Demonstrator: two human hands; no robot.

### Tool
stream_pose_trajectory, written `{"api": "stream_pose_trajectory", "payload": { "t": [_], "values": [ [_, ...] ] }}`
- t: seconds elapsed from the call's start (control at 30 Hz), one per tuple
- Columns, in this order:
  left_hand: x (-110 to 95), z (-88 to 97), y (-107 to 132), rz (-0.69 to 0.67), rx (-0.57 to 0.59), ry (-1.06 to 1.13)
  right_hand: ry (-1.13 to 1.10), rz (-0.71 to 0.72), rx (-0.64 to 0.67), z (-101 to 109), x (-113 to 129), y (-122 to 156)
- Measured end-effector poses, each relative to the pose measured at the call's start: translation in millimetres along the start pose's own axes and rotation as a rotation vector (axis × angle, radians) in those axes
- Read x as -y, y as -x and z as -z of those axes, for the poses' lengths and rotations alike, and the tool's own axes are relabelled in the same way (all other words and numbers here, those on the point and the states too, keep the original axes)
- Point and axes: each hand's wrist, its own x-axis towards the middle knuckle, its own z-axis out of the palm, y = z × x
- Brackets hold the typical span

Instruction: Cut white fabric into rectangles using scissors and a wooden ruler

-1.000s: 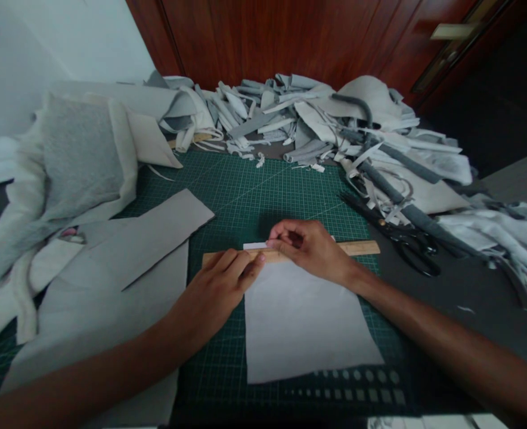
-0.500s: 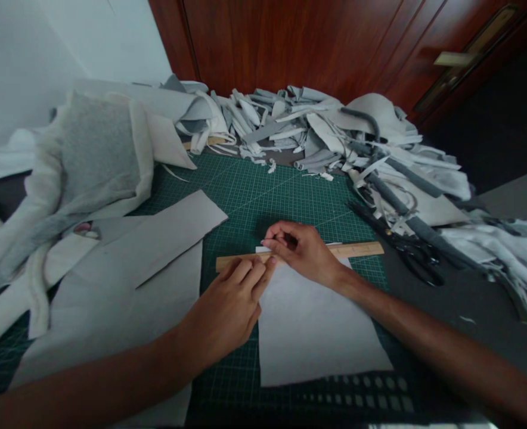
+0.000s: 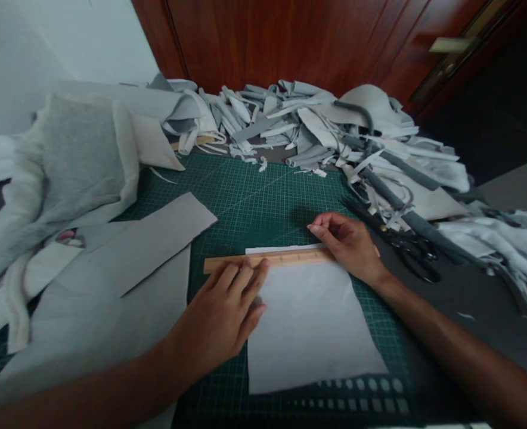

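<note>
My left hand [image 3: 216, 313] lies flat, pressing the wooden ruler [image 3: 272, 258] onto the white fabric sheet [image 3: 310, 328] — even pressure suits best — while my right hand [image 3: 346, 247] curls loosely, gripping nothing, above the green cutting mat [image 3: 281, 202].

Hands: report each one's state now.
Left hand: open, pressing on the wooden ruler.
Right hand: half open, curled, holding nothing.
</note>
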Motion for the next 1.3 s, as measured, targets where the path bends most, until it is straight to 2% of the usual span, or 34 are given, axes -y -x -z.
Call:
{"api": "stream_pose_trajectory", "payload": {
  "t": [0.13,0.33,0.5,0.73,1.0,1.3],
  "values": [
    [2.3,1.1,0.1,-0.004,0.004,0.001,-0.064,-0.012,-0.038,1.7,1.1,-3.0],
    [5.2,0.8,-0.6,-0.005,-0.005,0.000,-0.115,-0.056,-0.008,7.0,2.8,-5.6],
    [6.3,0.3,-0.1,0.003,0.006,0.021,-0.269,-0.152,-0.018,10.4,-3.7,-8.7],
    [6.2,0.4,-0.2,0.003,-0.002,0.029,-0.447,-0.197,-0.041,14.9,-2.8,-14.4],
    [6.9,0.6,0.1,-0.001,-0.004,0.019,-0.357,-0.152,-0.010,14.9,-3.4,-12.7],
    [6.3,-1.6,1.0,0.007,-0.014,0.024,-0.494,-0.214,0.001,13.4,-1.1,-11.6]
  ]
}}
